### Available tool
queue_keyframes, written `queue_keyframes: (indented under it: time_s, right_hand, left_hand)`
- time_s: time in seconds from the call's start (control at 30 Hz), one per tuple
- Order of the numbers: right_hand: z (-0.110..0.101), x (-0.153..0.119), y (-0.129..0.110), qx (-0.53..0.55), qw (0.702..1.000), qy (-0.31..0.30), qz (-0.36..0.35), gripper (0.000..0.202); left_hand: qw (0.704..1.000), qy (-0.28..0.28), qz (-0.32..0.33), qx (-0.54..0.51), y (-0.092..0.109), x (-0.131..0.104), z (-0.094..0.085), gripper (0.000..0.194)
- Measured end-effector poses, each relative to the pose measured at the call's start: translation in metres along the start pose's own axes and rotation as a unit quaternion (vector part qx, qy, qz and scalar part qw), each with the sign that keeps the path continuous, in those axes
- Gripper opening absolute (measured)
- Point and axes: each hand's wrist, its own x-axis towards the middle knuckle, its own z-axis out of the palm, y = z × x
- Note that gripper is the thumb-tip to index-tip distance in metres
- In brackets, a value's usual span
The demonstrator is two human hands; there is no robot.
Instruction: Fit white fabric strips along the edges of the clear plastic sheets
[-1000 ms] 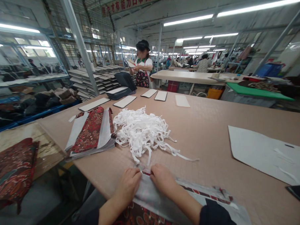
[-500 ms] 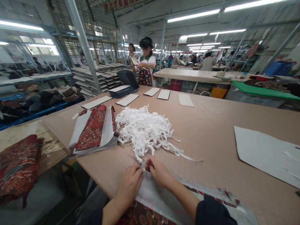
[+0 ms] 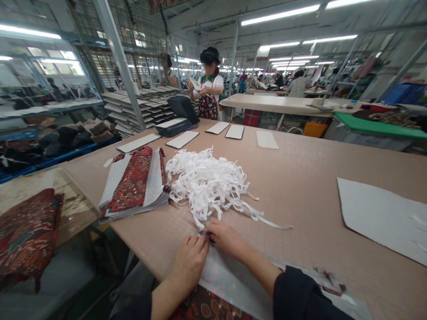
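Note:
My left hand (image 3: 191, 259) and my right hand (image 3: 226, 237) meet at the far left corner of a red-brown patterned fabric piece (image 3: 210, 311) with a pale grey backing (image 3: 229, 278). Both are closed, fingertips pinched together at that corner, hiding most of what lies between them. Just beyond the fingertips, a heap of white straps (image 3: 209, 181) lies tangled on the table, and one strap's end reaches close to my fingers. To the left of the heap is a stack of patterned fabric pieces (image 3: 133, 180), also with pale backing.
The tan table (image 3: 297, 192) carries white boards (image 3: 182, 139) along its far edge and a large white sheet (image 3: 384, 217) at right. More patterned fabric (image 3: 15, 241) hangs on a lower bench at left. A person (image 3: 210, 86) stands beyond the table, holding something pale.
My fingertips have come closer together over the fabric corner, and the reddish bit by my right fingers is now mostly covered. The view has shifted slightly.

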Motion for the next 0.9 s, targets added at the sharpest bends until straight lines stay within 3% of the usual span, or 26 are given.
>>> queue_keyframes:
  time_s: [0.17,0.5,0.9]
  right_hand:
    - [-0.001,0.008,0.001,-0.026,0.999,-0.028,0.036,0.017]
    - [0.003,0.016,0.002,-0.039,0.996,-0.035,0.071,0.013]
    - [0.005,0.022,0.006,0.002,0.99,-0.034,0.139,0.013]
  left_hand:
    - [1.0,-0.019,0.006,0.015,0.001,0.001,0.001,0.024]
    - [0.997,-0.005,0.067,0.035,0.0,0.001,0.006,0.024]
    - [0.997,-0.002,0.072,0.013,-0.005,0.004,0.01,0.021]
